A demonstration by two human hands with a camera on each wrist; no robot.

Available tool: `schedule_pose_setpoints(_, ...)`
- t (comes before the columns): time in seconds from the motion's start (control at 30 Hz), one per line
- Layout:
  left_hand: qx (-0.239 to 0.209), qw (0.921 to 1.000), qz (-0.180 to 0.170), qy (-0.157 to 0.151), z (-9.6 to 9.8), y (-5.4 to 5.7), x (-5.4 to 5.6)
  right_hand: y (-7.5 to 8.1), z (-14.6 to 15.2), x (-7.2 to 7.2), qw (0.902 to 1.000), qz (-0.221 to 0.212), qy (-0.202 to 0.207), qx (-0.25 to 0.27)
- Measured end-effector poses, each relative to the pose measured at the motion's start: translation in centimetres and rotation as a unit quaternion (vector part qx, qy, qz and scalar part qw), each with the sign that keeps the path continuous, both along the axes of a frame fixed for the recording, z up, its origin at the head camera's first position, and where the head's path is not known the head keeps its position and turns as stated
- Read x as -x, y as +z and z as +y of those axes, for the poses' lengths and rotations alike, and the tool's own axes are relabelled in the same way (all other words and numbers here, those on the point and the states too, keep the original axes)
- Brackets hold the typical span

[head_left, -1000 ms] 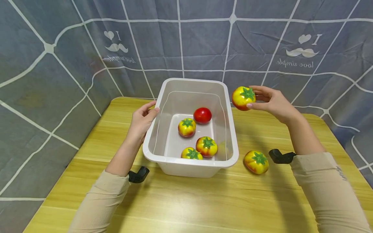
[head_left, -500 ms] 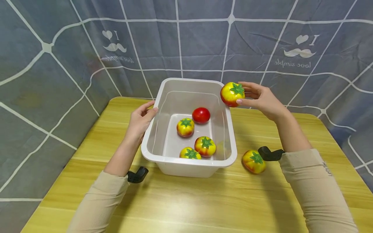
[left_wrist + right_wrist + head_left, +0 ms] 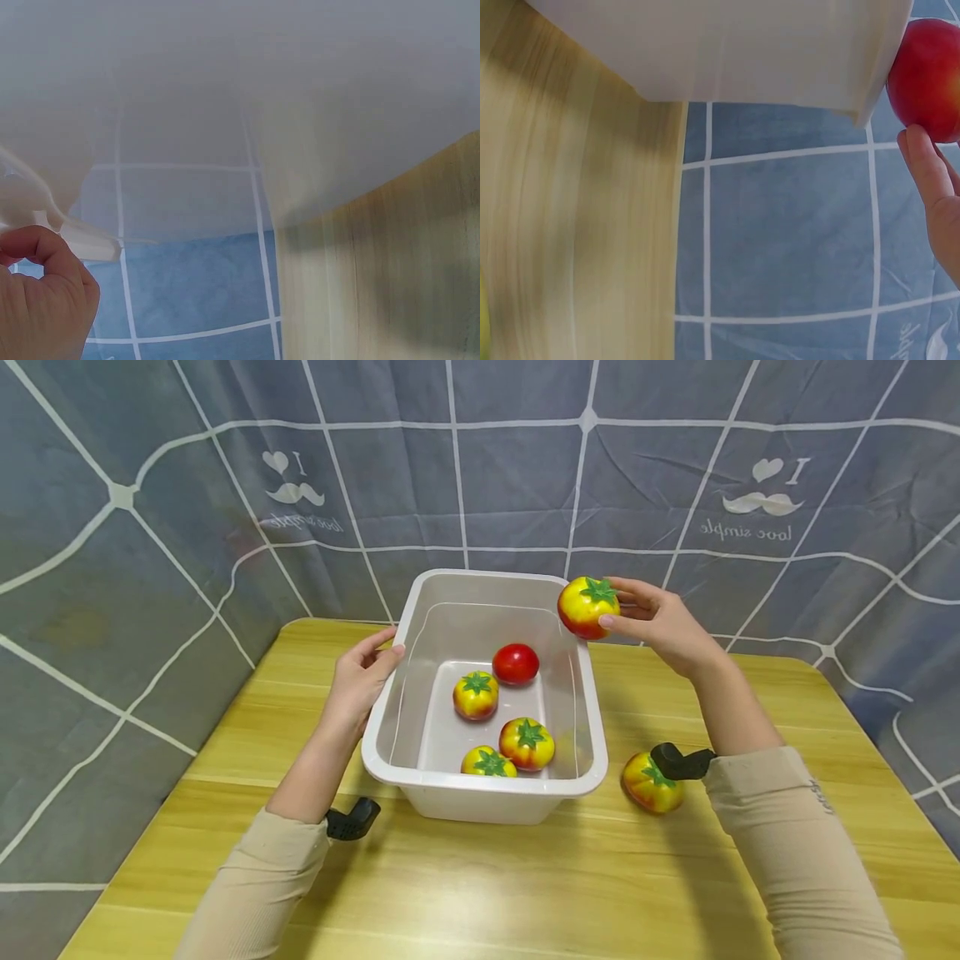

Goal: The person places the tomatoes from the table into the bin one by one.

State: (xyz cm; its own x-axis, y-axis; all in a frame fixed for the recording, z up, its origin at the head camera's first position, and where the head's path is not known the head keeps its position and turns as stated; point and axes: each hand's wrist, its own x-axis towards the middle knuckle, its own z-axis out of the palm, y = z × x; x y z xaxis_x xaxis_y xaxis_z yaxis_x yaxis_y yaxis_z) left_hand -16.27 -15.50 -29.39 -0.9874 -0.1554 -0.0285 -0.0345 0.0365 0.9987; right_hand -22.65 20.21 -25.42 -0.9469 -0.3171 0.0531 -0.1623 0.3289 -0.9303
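My right hand point(image 3: 660, 625) holds a yellow-and-red toy tomato point(image 3: 589, 607) with a green star-shaped leaf top, pinched between thumb and fingers over the basin's right rim near the back corner. From the right wrist view, the tomato's red underside point(image 3: 932, 79) shows beside the basin wall. The left hand point(image 3: 358, 681) grips the left rim of the light grey plastic basin point(image 3: 480, 802), thumb over the edge. Inside lie several more: a red one point(image 3: 516, 664), a yellow-red one point(image 3: 476, 696), and two near the front wall, one partly hidden by the rim.
On the wooden table point(image 3: 465, 893), right of the basin, lies another yellow-red toy tomato point(image 3: 651, 785), partly covered in view by the right wrist's black camera mount point(image 3: 681, 762). A grey-blue checked curtain point(image 3: 517, 485) hangs behind and to the left.
My right hand has moved left with the toy tomato, from outside the basin to over its right rim. The left hand keeps its grip, and the tomatoes in the basin stay put.
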Motion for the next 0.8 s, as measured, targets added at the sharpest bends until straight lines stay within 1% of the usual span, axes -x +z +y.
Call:
schedule_pose_setpoints(0.23,0.001,1.0000,-0.002,0.001,-0.1,0.0,0.0,-0.4,-1.1,0.5,1.0000,0.000,0.000,0.007)
schedule_pose_setpoints(0.5,-0.013,0.9999,-0.001,-0.001,0.0,-0.2,0.0,-0.8,-2.2,0.6,0.9998,-0.006,0.015,0.007)
schedule_pose_setpoints(0.67,-0.006,1.0000,-0.002,-0.001,-0.1,-0.1,0.1,-1.0,-2.4,0.6,0.9999,-0.008,0.014,0.004)
schedule_pose_setpoints(0.8,-0.006,1.0000,-0.002,-0.003,-0.1,-0.1,0.1,-1.2,-2.3,0.6,0.9997,0.000,0.023,0.008)
